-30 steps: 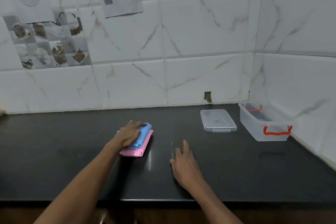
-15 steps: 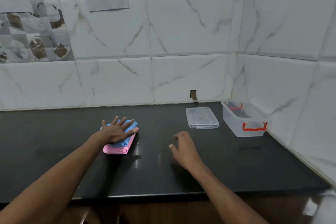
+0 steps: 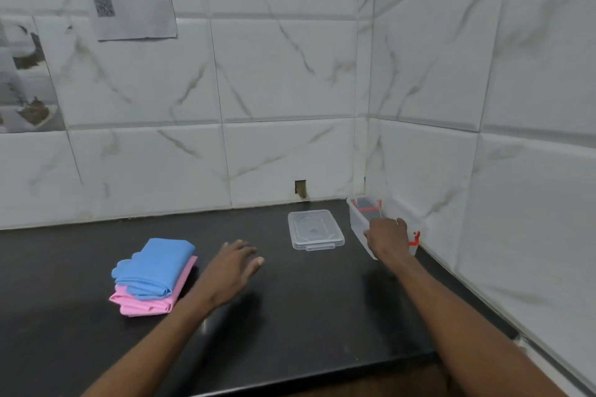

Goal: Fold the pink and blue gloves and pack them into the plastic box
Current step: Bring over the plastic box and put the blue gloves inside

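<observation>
The folded blue glove lies on top of the folded pink glove on the black counter, left of middle. My left hand hovers just right of the stack, fingers spread, holding nothing. The clear plastic box with red handles stands in the back right corner against the wall. My right hand reaches over the box's near end with fingers curled on its rim, hiding that part of it.
The box's clear lid lies flat on the counter between the gloves and the box. Tiled walls close the back and right sides. The counter's front edge runs below my forearms.
My left hand has lifted off the glove stack and moved right. My right hand has left the counter and reached to the plastic box. The view has turned towards the right corner.
</observation>
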